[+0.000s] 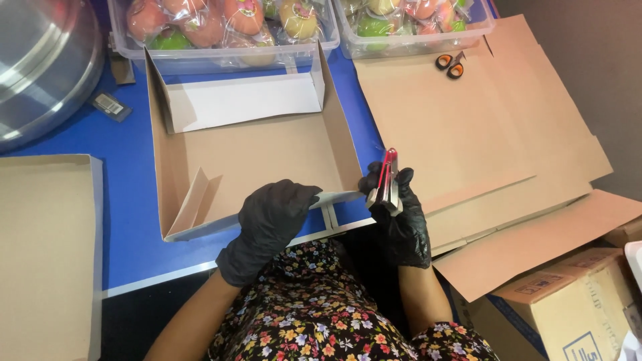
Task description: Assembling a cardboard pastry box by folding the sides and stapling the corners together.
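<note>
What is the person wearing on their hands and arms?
Both the left hand and the right hand wear shiny black gloves reaching just past the wrists. The forearms are bare. Near the elbows, dark sleeves with a small colourful flower print begin.

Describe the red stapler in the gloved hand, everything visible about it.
The stapler is a small hand tool with a glossy red top arm and a grey metal body below. It stands nearly upright, red end pointing up, gripped around its lower part by the right hand in a black glove. It sits at the near right corner of the open cardboard box, against the folded front wall. Whether it is squeezed shut cannot be told.
</note>
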